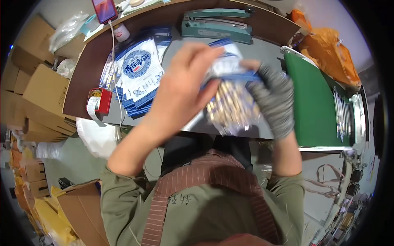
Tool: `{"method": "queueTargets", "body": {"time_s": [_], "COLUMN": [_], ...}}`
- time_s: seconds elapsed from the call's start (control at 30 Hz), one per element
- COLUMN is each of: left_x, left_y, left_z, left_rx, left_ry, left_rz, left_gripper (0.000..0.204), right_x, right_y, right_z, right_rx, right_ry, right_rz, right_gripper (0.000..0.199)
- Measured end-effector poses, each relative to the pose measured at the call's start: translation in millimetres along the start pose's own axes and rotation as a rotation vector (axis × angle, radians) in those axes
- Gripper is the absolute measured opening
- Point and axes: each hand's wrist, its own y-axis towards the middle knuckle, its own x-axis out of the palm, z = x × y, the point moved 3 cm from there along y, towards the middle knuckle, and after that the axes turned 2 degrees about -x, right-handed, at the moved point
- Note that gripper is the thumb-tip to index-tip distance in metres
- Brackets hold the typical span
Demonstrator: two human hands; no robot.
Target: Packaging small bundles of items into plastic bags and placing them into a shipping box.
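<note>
Above the front edge of the grey table, a clear plastic bag hangs tilted between my hands. It is packed with slim tan-and-blue sticks whose kind I cannot make out, and its upper part is white and blue. My bare left hand is closed on the upper left of the bag, fingers blurred by motion. On the other side, my right hand, in a grey knit glove, grips the bag's upper right edge; its fingertips are partly hidden. Flat blue-and-white printed pouches lie stacked left of my left hand.
A teal bag sealer stands at the table's back. At left are a red tape dispenser, a white jar and a phone with a white cable. A green surface lies right; cardboard boxes stand far left.
</note>
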Motion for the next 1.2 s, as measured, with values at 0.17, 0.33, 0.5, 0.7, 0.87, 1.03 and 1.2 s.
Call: {"method": "queueTargets", "body": {"time_s": [0.17, 0.33, 0.5, 0.7, 0.87, 1.03, 1.2], "left_x": [1, -29, -27, -23, 9, 48, 33], "left_y": [18, 98, 118, 118, 20, -134, -75], "left_z": [-82, -60, -111, -129, -130, -122, -56], "left_rx": [-0.671, -0.505, -0.641, -0.539, -0.603, -0.526, -0.443], "left_ry": [-0.495, -0.564, -0.355, -0.926, -1.576, -0.158, -0.333], "left_rz": [-0.448, -0.428, -0.409, 0.037, 0.497, -0.629, -0.455], "left_gripper": [0.019, 0.025, 0.021, 0.023, 0.025, 0.033, 0.045], "right_x": [-3, -46, -56, -47, -33, -24, -50], "right_y": [65, 97, 130, 37, -85, -98, -91], "right_z": [-8, -40, 7, 112, 209, 209, 226], "right_rx": [0.030, 0.021, 0.094, 0.014, 0.156, 0.558, 0.996], "right_ry": [0.020, -0.037, -0.212, -0.785, -1.044, -0.917, -0.676], "right_rz": [-0.128, -0.034, 0.020, -0.008, 0.148, 0.112, 0.158], "right_gripper": [0.029, 0.017, 0.026, 0.040, 0.066, 0.078, 0.089]}}
